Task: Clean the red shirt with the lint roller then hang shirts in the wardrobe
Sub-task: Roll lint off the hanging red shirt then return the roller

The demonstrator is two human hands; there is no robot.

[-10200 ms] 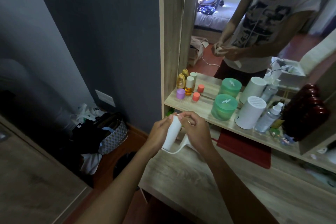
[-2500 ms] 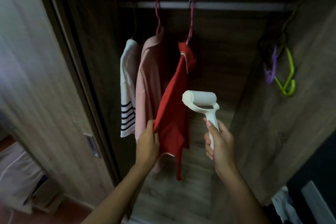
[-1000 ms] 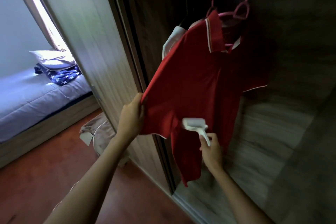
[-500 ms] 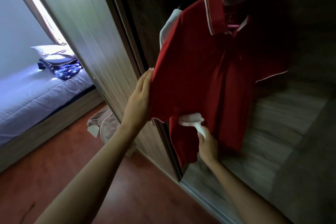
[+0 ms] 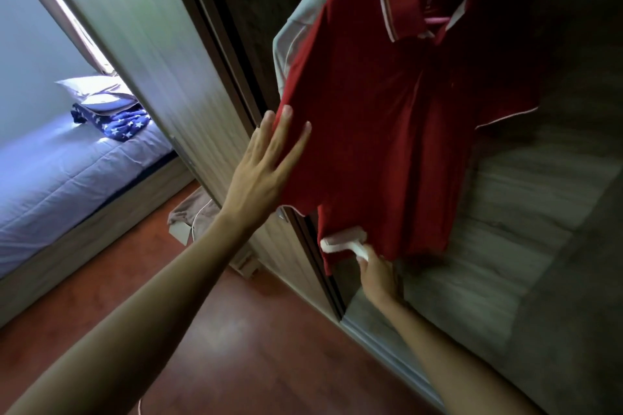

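Hanging from a pink hanger (image 5: 435, 19) inside the wardrobe (image 5: 556, 219), the red shirt (image 5: 387, 118) faces the camera. The left hand (image 5: 266, 165) lies flat on its left sleeve, fingers (image 5: 290, 131) released and spread. The right hand (image 5: 377, 274) has its fingers clenched around the handle of the white lint roller (image 5: 344, 239), whose head presses against the shirt's lower hem. A bed (image 5: 67, 172) stands at far left.
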